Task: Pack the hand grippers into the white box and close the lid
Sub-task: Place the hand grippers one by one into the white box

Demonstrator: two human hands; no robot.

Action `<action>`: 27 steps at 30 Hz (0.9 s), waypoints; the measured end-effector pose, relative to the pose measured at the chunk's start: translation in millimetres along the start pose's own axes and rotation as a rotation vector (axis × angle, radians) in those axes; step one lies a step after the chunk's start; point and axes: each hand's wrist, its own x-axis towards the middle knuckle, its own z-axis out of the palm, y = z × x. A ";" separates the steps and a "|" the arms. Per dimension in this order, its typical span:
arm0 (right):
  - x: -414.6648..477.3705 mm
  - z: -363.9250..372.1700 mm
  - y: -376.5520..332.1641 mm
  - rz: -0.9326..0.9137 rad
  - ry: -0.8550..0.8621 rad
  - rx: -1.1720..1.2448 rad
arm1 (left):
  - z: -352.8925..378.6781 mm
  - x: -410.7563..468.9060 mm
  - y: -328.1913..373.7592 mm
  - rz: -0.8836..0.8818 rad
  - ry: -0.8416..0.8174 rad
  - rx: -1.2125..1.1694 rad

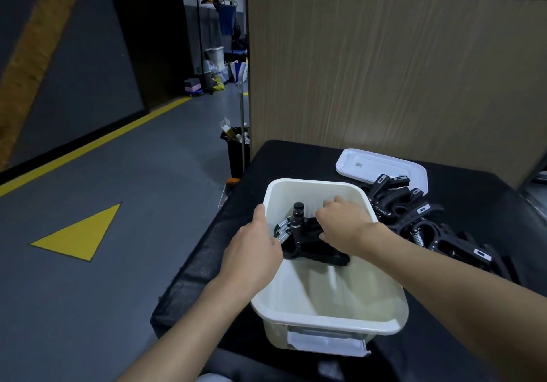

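Observation:
The open white box stands on the black table, its near half bare inside. At its far end lies a black hand gripper with silver springs. My right hand reaches into the box, fingers curled over that gripper's handles. My left hand holds the box's left rim, thumb along the outside. A pile of several black hand grippers lies on the table right of the box. The white lid rests flat behind the pile.
The black-covered table ends at its left edge beside a grey floor with yellow markings. A wood-grain wall panel rises behind the table. A black bin stands at the table's far left corner.

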 end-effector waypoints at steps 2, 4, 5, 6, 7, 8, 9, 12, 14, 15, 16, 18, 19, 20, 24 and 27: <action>0.1 0.7 -0.9 0.004 0.002 -0.010 | -0.1 -0.2 -0.2 0.001 0.004 0.001; 0.7 1.5 -1.9 0.014 -0.003 0.001 | 0.0 -0.3 -0.1 0.005 0.007 0.005; 0.8 1.0 -1.8 0.023 -0.013 0.014 | 0.3 -0.3 0.0 0.006 0.006 0.008; 1.0 0.4 -1.5 0.028 -0.021 0.023 | 0.5 -0.3 0.3 0.004 0.005 0.009; 1.4 -0.2 -1.1 0.027 -0.025 0.022 | 0.5 -0.2 0.4 0.003 0.006 0.008; 1.5 -0.1 -0.8 0.026 -0.029 0.020 | 0.3 -0.4 0.4 0.004 0.008 0.009; 1.4 0.1 -0.6 0.029 -0.032 0.025 | 0.1 -0.4 0.5 0.007 0.010 0.011; 1.4 2.9 -0.8 0.047 -0.032 0.039 | -0.3 -0.2 0.6 0.010 0.008 0.015; 1.9 5.1 -0.2 0.072 -0.015 0.023 | -0.6 0.0 1.0 0.008 0.011 0.020; 2.2 5.5 0.5 0.095 -0.011 0.017 | -0.3 0.0 1.3 0.010 0.013 0.022; 2.8 6.2 1.1 0.120 -0.012 0.014 | -0.2 -0.1 1.3 0.012 0.012 0.023; 3.8 8.5 0.3 0.158 -0.024 0.014 | -0.6 -0.5 1.2 0.012 0.009 0.019; 4.3 9.8 -1.3 0.165 -0.030 -0.004 | -0.9 -0.4 0.9 0.011 0.011 0.015; 5.0 11.6 -3.2 0.161 -0.028 -0.046 | -0.9 -0.4 0.7 0.011 0.013 0.013; 4.8 8.3 -2.7 0.137 -0.009 -0.124 | -0.4 -0.5 1.1 0.014 0.008 0.019; 3.2 6.0 0.2 0.125 -0.010 -0.082 | -0.4 -0.2 1.7 0.011 0.009 0.008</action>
